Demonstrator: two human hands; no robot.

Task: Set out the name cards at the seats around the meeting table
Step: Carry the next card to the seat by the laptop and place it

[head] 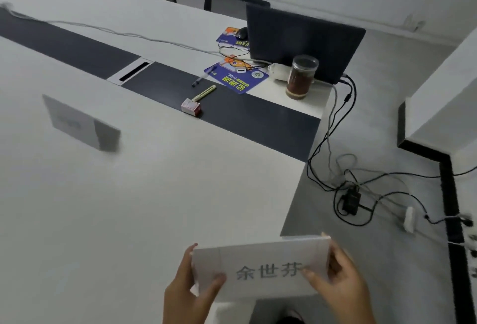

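Two name cards show in the frame. One name card (260,267) sits at the bottom centre, held up over the near corner of the desk (160,194) by both hands; its face carries three printed characters. The left hand (191,290) pinches the card's left end, thumb across the front and fingers behind. The right hand (338,282) pinches the right end the same way, thumb on the front beside the last character. The second name card (80,122) stands upright on the desk at left of centre, blurred, its print unreadable.

One dark strip (77,50) runs diagonally across the desk from upper left to right of centre. On it lie one pen (202,77), one pale slim tool (205,92) and one small pink box (191,107), the box touching the tool's lower end. Two blue mouse pads (240,80) lie at upper centre, the farther one bearing one dark mouse (241,32). One open laptop (304,42) stands with its back to the camera, and one clear jar (301,77) of brown contents stands just in front of it. Three chair backs (232,1) line the desk's far side. Tangled cables (346,179) lie on the floor at right.
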